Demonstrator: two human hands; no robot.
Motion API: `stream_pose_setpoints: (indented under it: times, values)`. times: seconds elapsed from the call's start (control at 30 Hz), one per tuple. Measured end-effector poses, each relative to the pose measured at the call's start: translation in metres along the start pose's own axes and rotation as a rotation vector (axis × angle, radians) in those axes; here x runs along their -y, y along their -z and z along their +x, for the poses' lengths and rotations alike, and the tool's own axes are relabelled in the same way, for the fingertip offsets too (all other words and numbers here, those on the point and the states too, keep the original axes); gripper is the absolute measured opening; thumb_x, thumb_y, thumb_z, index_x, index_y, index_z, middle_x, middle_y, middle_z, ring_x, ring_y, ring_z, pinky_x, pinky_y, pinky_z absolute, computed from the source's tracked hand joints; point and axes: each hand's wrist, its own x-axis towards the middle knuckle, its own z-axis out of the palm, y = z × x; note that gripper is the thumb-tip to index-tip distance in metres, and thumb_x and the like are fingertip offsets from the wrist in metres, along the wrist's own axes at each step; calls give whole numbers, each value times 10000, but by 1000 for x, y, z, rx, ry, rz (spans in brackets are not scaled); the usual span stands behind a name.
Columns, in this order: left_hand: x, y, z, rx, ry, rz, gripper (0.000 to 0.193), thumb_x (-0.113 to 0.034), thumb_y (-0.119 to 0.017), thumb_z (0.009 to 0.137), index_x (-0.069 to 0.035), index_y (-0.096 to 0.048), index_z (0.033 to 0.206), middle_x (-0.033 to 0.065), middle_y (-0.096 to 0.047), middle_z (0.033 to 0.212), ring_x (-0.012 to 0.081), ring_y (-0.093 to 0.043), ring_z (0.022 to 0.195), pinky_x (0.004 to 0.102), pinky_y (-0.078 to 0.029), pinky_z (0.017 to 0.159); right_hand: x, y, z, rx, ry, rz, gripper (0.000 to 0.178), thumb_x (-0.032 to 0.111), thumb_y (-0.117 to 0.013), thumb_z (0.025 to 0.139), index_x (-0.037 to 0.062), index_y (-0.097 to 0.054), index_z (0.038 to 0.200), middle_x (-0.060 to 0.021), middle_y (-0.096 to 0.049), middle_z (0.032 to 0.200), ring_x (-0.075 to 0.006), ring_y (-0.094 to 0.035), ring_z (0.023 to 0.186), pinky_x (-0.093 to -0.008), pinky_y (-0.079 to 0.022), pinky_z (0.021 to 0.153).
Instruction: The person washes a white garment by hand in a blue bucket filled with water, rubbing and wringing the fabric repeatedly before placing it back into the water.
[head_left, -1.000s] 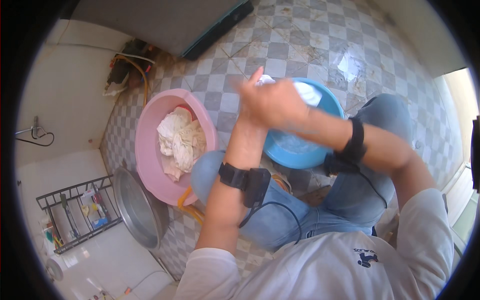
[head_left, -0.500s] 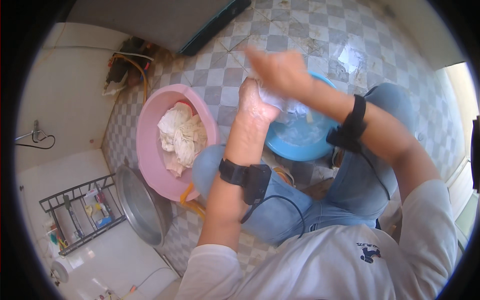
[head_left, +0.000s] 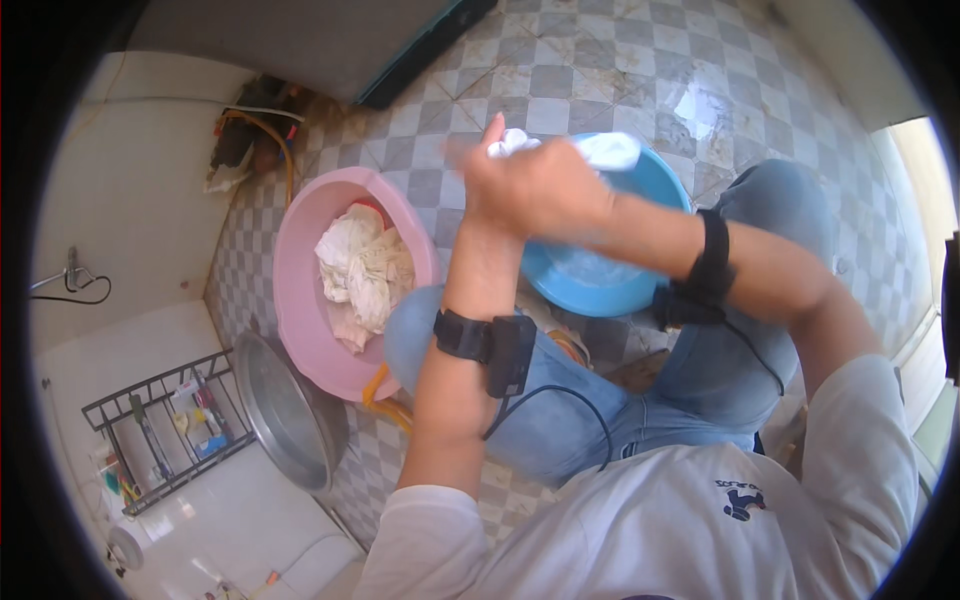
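Above the left rim of a blue basin (head_left: 580, 300), my two hands are pressed together around a wet white cloth (head_left: 612, 152). One end of the cloth sticks out over the basin, and a bunched part shows beyond the knuckles. My right hand (head_left: 555, 190) lies across the top, closed on the cloth and slightly blurred. Beneath it, my left hand (head_left: 490, 205) is mostly covered, with its wrist and a fingertip showing; it also grips the cloth. Cloudy, sudsy water is in the basin.
Left of the basin stands a pink tub (head_left: 300, 340) with cream-white laundry (head_left: 365, 270) in it. A metal basin (head_left: 285, 410) leans by a black wire rack (head_left: 180, 440) of small items. An orange hose (head_left: 385, 400) lies by my left knee. The tiled floor looks wet.
My right hand has come down from above and onto my left hand. The cloth, earlier hanging between my hands over the basin, is now bunched in them with one end sticking out to the right.
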Motion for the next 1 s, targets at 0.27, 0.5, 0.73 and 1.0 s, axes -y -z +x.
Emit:
stream_pose_setpoints:
  times: [0.27, 0.5, 0.73, 1.0]
  values:
    - [24, -20, 19, -460, -50, -131, 351, -272, -352, 962, -12, -504, 1142, 135, -574, 1113, 244, -568, 1009, 406, -441, 926, -40, -1, 19, 43, -307, -74, 323, 174, -558, 768, 155, -568, 1091, -96, -564, 544, -274, -599, 490, -427, -427, 402]
    - [27, -16, 23, -480, 15, -262, 333, -299, -386, 958, -30, -500, 1118, 114, -574, 1116, 215, -577, 985, 387, -463, 889, -55, -8, 7, -76, -104, -57, 291, 146, -562, 765, 124, -572, 1056, -99, -560, 539, -270, -582, 467, -397, -441, 401]
    - [29, 20, -1, 71, -24, -258, 424, -416, -336, 954, -39, -512, 1034, 100, -617, 975, 202, -572, 971, 389, -446, 873, 4, 3, -5, -53, 64, -1, 355, 128, -542, 777, 121, -567, 1131, -56, -505, 476, -235, -559, 420, -387, -416, 373]
    - [27, 44, 7, -376, -15, -79, 419, -387, -373, 944, -32, -503, 1124, 99, -597, 997, 231, -566, 984, 369, -436, 903, 5, 2, 5, 49, -56, 66, 226, 138, -548, 748, 70, -546, 964, -107, -556, 524, -307, -601, 499, -425, -450, 423]
